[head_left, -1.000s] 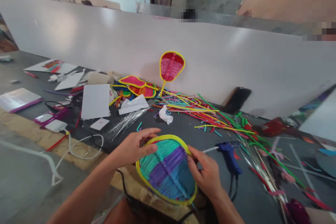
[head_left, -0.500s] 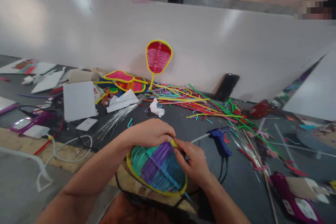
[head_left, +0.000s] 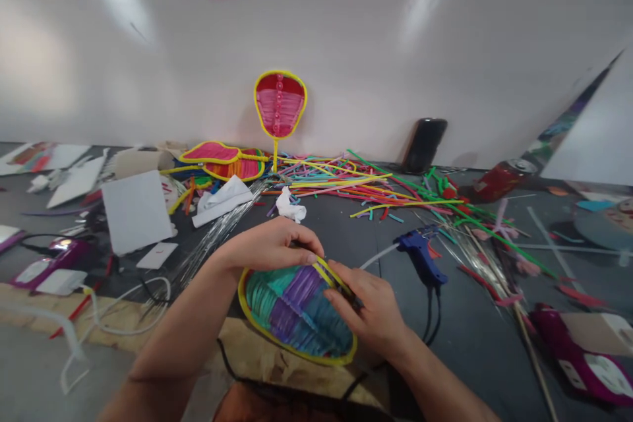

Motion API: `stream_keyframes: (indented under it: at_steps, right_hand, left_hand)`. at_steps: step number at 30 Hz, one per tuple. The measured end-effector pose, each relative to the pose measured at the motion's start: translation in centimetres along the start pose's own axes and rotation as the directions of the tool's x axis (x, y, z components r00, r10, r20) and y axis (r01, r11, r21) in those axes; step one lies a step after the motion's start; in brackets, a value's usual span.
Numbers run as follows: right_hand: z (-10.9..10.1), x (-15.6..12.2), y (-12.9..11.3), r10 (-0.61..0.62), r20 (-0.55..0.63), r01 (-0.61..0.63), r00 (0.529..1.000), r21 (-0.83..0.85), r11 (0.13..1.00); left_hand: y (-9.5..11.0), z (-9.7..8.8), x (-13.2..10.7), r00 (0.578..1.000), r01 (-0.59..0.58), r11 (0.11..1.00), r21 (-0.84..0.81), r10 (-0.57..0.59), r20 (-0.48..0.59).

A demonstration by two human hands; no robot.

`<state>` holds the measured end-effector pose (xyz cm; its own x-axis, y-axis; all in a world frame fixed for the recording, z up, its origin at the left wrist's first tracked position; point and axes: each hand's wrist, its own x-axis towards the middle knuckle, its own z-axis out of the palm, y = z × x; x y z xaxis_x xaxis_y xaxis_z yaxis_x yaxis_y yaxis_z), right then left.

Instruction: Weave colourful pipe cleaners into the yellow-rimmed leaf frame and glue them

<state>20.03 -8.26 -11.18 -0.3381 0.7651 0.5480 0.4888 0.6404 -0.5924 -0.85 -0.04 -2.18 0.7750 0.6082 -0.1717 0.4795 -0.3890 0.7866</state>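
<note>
A rounded panel (head_left: pixel 301 313), filled with teal, purple and blue fuzzy strands like pipe cleaners, is tilted in front of me with a yellow fuzzy rim. My left hand (head_left: pixel 274 244) pinches the rim at its top edge, thumb and fingers closed. Just to the right, my right hand (head_left: pixel 368 303) grips the same edge. Between the two hands a yellow pipe cleaner (head_left: pixel 324 271) shows as two close strips, one possibly the rim itself. Fingers partly hide where the strips meet. A blue glue gun (head_left: pixel 420 257) lies to the right of my right hand.
Loose coloured pipe cleaners (head_left: pixel 336 178) pile along the white board (head_left: pixel 366 66). A pink, yellow-rimmed panel (head_left: pixel 280 105) stands on a stem. A phone (head_left: pixel 425 145) leans on the board near a red can (head_left: pixel 504 179). Crumpled tissue (head_left: pixel 291 206), wires and paper lie about.
The view has shifted slightly. My hands remain on the panel's top edge; the yellow strips between them now show longer and separated, and my right fingers have spread a little along the edge.
</note>
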Motion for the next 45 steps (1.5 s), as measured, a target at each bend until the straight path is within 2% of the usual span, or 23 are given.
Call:
stream_keyframes:
  at_steps: [8,16,22,26,28,34,40,45]
  right_hand:
    - [0.2,0.3,0.3,-0.015,-0.037,0.014,0.999,-0.032,0.999]
    - [0.2,0.3,0.4,-0.007,-0.033,0.006,0.999,-0.008,1.000]
    - [0.1,0.2,0.6,0.098,0.041,-0.102,0.994,0.090,0.991]
    - [-0.2,0.5,0.4,0.222,0.120,-0.243,0.968,0.213,0.946]
    - [-0.3,0.6,0.2,0.275,0.111,-0.295,0.955,0.256,0.921]
    - [-0.2,0.6,0.2,0.294,-0.007,-0.285,0.956,0.221,0.933]
    - [-0.2,0.7,0.2,0.303,0.008,-0.297,0.953,0.221,0.929]
    - [-0.6,0.8,0.2,0.368,0.018,-0.358,0.930,0.283,0.890]
  left_hand:
    - [-1.2,-0.2,0.6,0.999,-0.037,0.998,-0.060,0.039,0.030]
    - [-1.4,-0.1,0.6,0.999,-0.051,0.998,-0.022,0.051,-0.005]
    - [-1.2,0.1,0.8,0.999,-0.047,0.999,-0.001,0.047,-0.010]
    - [-1.6,0.1,0.8,0.999,-0.038,0.999,-0.011,0.038,-0.013]
    - [-1.7,0.1,0.8,0.999,-0.041,0.999,-0.015,0.041,-0.009]
    - [-1.7,0.2,0.8,0.999,-0.035,0.999,-0.028,0.036,0.008]
    - [-1.9,-0.1,0.7,0.998,-0.046,0.996,-0.070,0.048,0.029]
    - [-2.2,-0.1,1.0,0.998,-0.059,0.998,0.005,0.059,0.022]
